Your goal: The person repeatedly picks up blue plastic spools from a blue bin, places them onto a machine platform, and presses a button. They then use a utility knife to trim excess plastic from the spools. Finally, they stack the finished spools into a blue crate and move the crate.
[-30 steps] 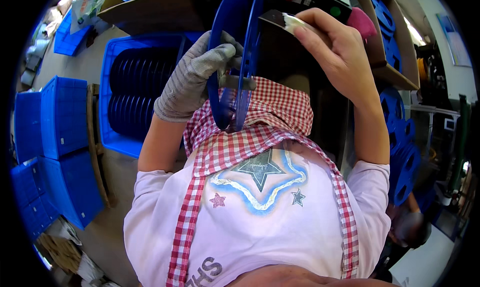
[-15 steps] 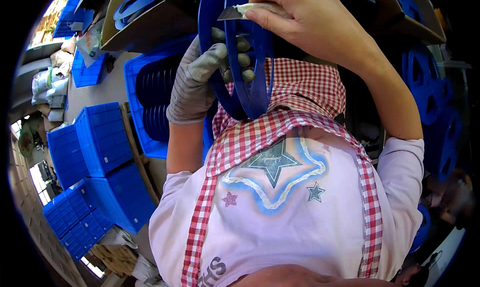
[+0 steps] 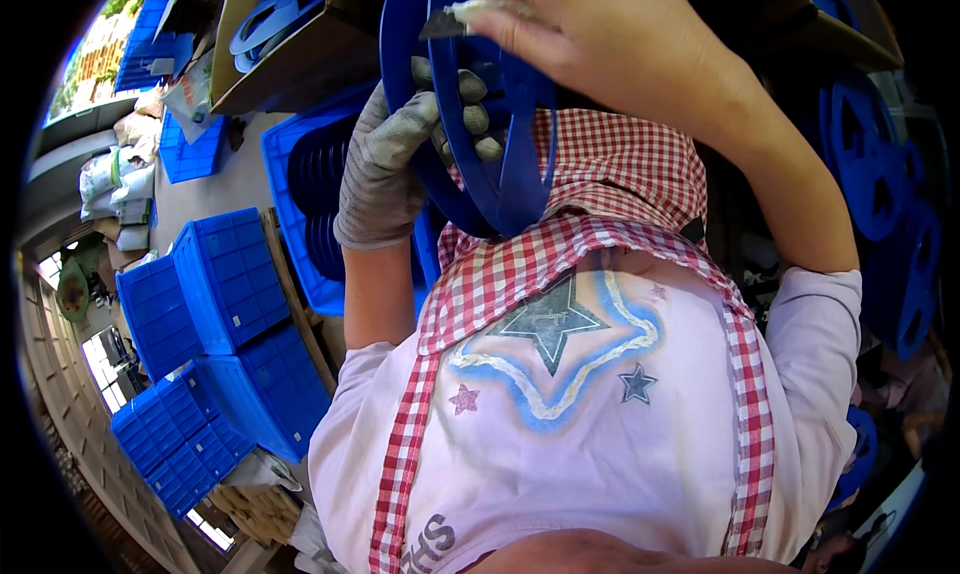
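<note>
My left hand (image 3: 388, 169), in a grey knitted glove, is closed round a blue plastic reel (image 3: 515, 202) with two open, spoked rims. Its gloved fingertips show through the gap between the rims. My bare right hand (image 3: 570, 24) grips a short knife (image 3: 442, 24) by a pale wrapped handle, and the dark blade points left across the reel's upper rim. Whether the edge touches the plastic I cannot tell. The reel stands on edge in front of my checked apron (image 3: 610, 159), its top cut off by the picture's edge.
Left of the reel, a blue crate (image 3: 290, 199) holds rows of dark discs. Beyond stand stacked blue crates (image 3: 235, 279). A cardboard box (image 3: 295, 59) with blue parts is at upper left, another box (image 3: 850, 34) at upper right. More blue reels (image 3: 865, 159) lie at right.
My right hand and the knife have shifted slightly left along the reel's upper rim. The reel appears a little farther left and tilted, still in my left hand. The whole view has shifted slightly.
</note>
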A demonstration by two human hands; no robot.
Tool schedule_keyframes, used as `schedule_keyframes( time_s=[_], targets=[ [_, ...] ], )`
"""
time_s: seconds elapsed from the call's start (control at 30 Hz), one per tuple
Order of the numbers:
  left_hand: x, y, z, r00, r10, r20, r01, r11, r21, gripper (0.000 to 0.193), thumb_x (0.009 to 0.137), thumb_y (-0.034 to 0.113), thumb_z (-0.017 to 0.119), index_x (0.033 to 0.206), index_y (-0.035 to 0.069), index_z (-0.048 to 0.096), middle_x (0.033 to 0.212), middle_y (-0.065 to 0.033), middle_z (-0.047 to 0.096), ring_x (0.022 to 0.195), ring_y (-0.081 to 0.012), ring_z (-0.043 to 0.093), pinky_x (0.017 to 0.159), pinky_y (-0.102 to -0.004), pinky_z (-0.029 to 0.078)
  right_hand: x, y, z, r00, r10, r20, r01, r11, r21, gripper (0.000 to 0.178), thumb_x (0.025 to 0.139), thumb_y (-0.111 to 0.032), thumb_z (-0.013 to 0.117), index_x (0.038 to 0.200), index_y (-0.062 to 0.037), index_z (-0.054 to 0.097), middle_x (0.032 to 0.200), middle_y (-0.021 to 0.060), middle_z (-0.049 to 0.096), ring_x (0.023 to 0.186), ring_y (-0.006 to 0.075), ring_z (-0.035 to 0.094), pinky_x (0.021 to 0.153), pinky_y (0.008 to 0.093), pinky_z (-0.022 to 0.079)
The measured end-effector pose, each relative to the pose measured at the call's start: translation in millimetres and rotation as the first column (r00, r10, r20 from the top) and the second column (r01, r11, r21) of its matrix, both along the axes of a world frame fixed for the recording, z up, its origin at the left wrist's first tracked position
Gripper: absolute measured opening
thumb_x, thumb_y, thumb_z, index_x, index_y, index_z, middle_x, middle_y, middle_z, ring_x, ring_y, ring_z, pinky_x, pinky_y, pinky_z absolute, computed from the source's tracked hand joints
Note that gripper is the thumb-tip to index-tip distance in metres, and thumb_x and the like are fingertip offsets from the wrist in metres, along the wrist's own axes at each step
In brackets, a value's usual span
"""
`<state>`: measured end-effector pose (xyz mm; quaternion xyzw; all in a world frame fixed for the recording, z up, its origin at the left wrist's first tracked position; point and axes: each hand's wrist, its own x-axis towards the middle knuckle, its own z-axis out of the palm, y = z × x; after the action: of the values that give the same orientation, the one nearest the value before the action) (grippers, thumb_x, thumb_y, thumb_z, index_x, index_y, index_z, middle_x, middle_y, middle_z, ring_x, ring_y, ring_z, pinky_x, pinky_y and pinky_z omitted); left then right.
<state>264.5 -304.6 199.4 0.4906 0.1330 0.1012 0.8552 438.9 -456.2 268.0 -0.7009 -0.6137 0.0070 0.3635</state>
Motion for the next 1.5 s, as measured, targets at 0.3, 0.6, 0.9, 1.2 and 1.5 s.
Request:
schedule_keyframes(
  time_s=[0.3,0.6,0.9,1.2,1.5],
  targets=[
    [9,49,-26,0.906,-0.261,0.333,0.343,0.914,-0.218,0.047,0.088,0.024,0.063,0.12,-0.005,0.048,0.101,-0.0105,0.056,0.077,-0.0131,0.055,0.066,-0.028,0.055,13,15,3,0.988,0.023,-0.15,-0.017,0.999,0.046,0.027,0.088,-0.024,0.053,0.076,0.0,0.059,0.07,0.0201,0.061,0.07,0.0383,0.061,0.064,0.045,0.048],
    [10,40,-17,0.941,-0.22,0.255,0.275,0.939,-0.204,0.044,0.09,0.021,0.06,0.122,-0.007,0.046,0.105,-0.0102,0.052,0.079,-0.0108,0.051,0.068,-0.0282,0.053,7,29,4,1.0,-0.017,0.004,0.017,0.995,-0.1,0.029,0.09,-0.023,0.05,0.076,0.0012,0.06,0.07,0.0198,0.062,0.069,0.0376,0.062,0.066,0.0461,0.05],
    [10,32,-9,0.943,-0.232,0.24,0.263,0.959,-0.107,0.046,0.089,0.021,0.062,0.123,-0.006,0.045,0.108,-0.0131,0.054,0.082,-0.0146,0.056,0.067,-0.0294,0.054,6,26,3,0.982,0.071,0.177,-0.082,0.995,0.058,0.024,0.092,-0.023,0.051,0.083,-0.0008,0.055,0.068,0.0152,0.06,0.065,0.0326,0.062,0.058,0.0408,0.05],
    [8,18,1,0.997,-0.026,0.074,0.027,1.0,-0.003,0.052,0.077,0.032,0.073,0.114,-0.002,0.058,0.087,-0.0122,0.068,0.071,-0.0216,0.069,0.065,-0.0337,0.06,-2,17,-4,0.888,-0.007,0.46,-0.079,0.983,0.167,0.019,0.087,-0.026,0.058,0.083,-0.0069,0.06,0.071,0.0069,0.055,0.065,0.0203,0.059,0.052,0.0316,0.046],
    [9,12,5,0.996,-0.055,0.077,0.056,0.998,-0.01,0.047,0.084,0.027,0.067,0.12,0.0,0.054,0.097,-0.0136,0.065,0.082,-0.0207,0.068,0.069,-0.0378,0.06,-7,11,-4,0.876,-0.063,0.479,0.012,0.994,0.109,0.019,0.084,-0.025,0.06,0.081,-0.0071,0.062,0.077,0.0078,0.056,0.074,0.0216,0.058,0.055,0.0331,0.047]
  ],
)
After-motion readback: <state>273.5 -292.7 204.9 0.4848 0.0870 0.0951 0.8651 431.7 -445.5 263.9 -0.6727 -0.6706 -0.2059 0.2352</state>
